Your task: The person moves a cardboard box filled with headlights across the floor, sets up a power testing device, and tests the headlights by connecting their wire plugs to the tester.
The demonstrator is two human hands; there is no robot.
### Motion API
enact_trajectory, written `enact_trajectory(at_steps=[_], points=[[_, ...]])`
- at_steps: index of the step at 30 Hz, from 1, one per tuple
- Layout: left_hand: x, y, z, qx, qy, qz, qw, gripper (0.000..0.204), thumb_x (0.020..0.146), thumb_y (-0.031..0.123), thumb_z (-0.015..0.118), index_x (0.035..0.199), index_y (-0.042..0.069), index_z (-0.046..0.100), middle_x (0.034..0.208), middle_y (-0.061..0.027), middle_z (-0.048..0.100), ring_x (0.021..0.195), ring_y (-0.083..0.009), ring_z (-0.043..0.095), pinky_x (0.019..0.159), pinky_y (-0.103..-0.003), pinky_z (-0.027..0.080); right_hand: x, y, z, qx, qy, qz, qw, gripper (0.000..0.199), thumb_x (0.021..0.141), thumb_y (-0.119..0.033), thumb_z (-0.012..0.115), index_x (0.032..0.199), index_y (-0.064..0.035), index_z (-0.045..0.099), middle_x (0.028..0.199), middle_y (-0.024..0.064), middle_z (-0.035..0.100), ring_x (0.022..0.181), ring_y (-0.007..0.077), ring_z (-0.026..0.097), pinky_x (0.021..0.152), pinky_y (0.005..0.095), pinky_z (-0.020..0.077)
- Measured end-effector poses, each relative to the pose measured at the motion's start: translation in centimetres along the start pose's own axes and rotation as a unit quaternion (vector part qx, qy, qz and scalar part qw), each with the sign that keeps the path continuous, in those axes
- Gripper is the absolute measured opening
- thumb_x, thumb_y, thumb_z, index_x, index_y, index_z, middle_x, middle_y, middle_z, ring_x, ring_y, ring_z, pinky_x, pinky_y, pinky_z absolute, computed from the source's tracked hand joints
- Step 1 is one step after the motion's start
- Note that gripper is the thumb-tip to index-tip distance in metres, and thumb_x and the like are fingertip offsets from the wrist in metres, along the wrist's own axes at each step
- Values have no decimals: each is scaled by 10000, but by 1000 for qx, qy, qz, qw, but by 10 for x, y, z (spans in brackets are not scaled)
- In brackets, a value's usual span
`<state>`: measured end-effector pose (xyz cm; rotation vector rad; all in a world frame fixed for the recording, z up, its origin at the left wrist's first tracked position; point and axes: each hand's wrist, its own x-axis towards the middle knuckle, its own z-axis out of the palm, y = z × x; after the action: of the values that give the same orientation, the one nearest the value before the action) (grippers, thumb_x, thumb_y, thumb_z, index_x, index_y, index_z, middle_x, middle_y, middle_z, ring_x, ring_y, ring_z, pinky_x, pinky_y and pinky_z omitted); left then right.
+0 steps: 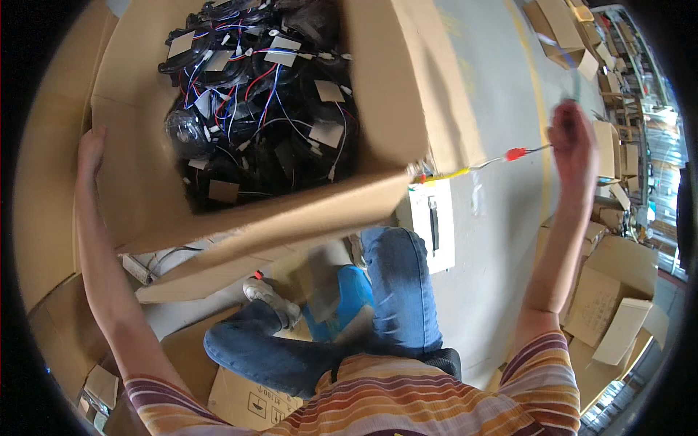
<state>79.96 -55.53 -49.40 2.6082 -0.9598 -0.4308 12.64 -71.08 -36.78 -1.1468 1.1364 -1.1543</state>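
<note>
A large open cardboard box point(145, 211) stands in front of me, holding several black parts point(273, 156) with red, blue and white wires, white plugs and small pale tags. My left hand point(92, 150) is closed on the box's left edge. Out to the right, my right hand point(573, 138) is closed and blurred by motion. From it a thin cable point(488, 163) with a red connector point(515, 154) and a yellow stretch runs to the box's near right corner. Something dark shows in its fingers, too smeared to name.
Below the box's right corner is a white case point(436, 225) with a dark handle. A blue stool point(352, 291) is between my legs. Cardboard cartons point(600, 291) and loaded shelving point(632, 80) line the right side. A yellow line point(536, 73) marks the grey floor.
</note>
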Motion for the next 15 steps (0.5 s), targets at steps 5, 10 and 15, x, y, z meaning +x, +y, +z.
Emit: enact_trajectory(at_steps=[5, 10, 15], points=[[-14, 6, 22, -50, -17, 37, 998, 409, 796, 300, 404, 963, -59, 508, 899, -175, 562, 817, -260, 539, 711, -321, 401, -10, -98, -170, 106, 99, -127, 981, 169, 826, -137, 413, 821, 18, 480, 683, 44, 467, 453, 70, 292, 442, 208, 257], [-12, -57, 10, 62, 73, -46, 994, 388, 755, 289, 421, 916, -45, 539, 904, -201, 557, 824, -309, 542, 697, -350, 411, -5, -121, -102, -18, 113, -201, 973, 134, 814, -94, 454, 872, 19, 497, 721, 37, 496, 498, 52, 333, 459, 178, 262], [-30, -40, 23, 60, 57, -24, 996, 329, 724, 218, 448, 887, -46, 555, 893, -223, 551, 852, -330, 538, 672, -372, 421, 119, -79, -31, -168, 24, -206, 964, 188, 723, -122, 503, 884, -41, 555, 716, 1, 546, 437, 29, 289, 397, 169, 212]])
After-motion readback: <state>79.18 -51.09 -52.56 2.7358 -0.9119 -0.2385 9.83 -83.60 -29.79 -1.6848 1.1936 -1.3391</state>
